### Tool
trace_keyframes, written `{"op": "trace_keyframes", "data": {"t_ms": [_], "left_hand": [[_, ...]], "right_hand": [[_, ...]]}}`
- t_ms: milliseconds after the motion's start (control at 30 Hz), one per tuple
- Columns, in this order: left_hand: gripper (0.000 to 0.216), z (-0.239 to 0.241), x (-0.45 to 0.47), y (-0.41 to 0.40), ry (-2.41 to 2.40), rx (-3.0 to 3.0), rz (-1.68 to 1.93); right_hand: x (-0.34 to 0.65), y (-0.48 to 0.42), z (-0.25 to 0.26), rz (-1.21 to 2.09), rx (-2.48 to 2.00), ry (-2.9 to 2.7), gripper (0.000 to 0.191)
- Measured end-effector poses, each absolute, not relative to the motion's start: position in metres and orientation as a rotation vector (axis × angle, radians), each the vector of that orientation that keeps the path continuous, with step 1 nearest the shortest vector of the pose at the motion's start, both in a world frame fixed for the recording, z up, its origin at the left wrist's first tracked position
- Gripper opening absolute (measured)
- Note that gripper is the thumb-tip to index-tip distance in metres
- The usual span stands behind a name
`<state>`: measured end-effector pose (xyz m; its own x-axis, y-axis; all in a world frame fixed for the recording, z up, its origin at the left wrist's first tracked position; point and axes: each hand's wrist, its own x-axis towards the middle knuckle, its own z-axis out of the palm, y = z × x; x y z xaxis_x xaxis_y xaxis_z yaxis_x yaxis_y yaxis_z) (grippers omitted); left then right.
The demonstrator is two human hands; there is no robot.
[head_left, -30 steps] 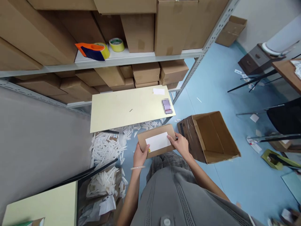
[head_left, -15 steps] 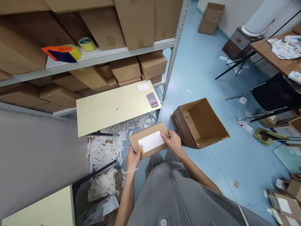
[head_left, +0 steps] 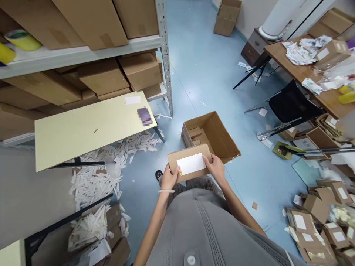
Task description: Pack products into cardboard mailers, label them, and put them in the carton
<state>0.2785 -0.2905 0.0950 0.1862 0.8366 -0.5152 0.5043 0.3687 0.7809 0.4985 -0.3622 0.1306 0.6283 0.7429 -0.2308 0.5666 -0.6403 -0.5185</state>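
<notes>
A small brown cardboard box [head_left: 173, 162] with a white label [head_left: 191, 163] on top is held in front of my lap by both hands. My left hand [head_left: 169, 178] grips its near left corner, thumb on the lid. My right hand [head_left: 215, 168] is closed on its right end, fingers over the label's edge. Just beyond the box, an open empty carton [head_left: 219, 135] stands on the blue floor.
A pale yellow tabletop [head_left: 83, 129] with a white slip and a small purple item is at left, above a heap of white paper strips [head_left: 97, 177]. Metal shelving [head_left: 163, 55] holds brown cartons. A black chair [head_left: 291, 105], a cluttered desk [head_left: 305, 66] and several labelled boxes [head_left: 318, 218] are at right.
My view has swung right, so the shelving and table slid left and the desk and box pile came in. Both hands kept hold of the small box, now nearer the open carton.
</notes>
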Motion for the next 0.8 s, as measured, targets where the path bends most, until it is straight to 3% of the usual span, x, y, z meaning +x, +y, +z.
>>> {"op": "trace_keyframes", "data": {"t_ms": [233,400,600,800], "left_hand": [[0.06,0.095,0.399,-0.299,1.283,1.39,0.396],[0.065,0.104,0.45,-0.269,1.068,1.482,0.536],[0.071,0.094,0.425,-0.253,1.256,1.504,0.679],[0.059,0.066,0.36,-0.265,1.472,1.159,0.683]], "right_hand": [[0.6,-0.383,0.133,0.499,-2.583,-0.749,0.067],[0.654,-0.36,0.143,0.314,-2.385,-0.69,0.072],[0.671,-0.326,0.137,0.235,-2.122,-0.77,0.08],[0.626,-0.294,0.12,0.586,-2.004,-0.873,0.077]]}}
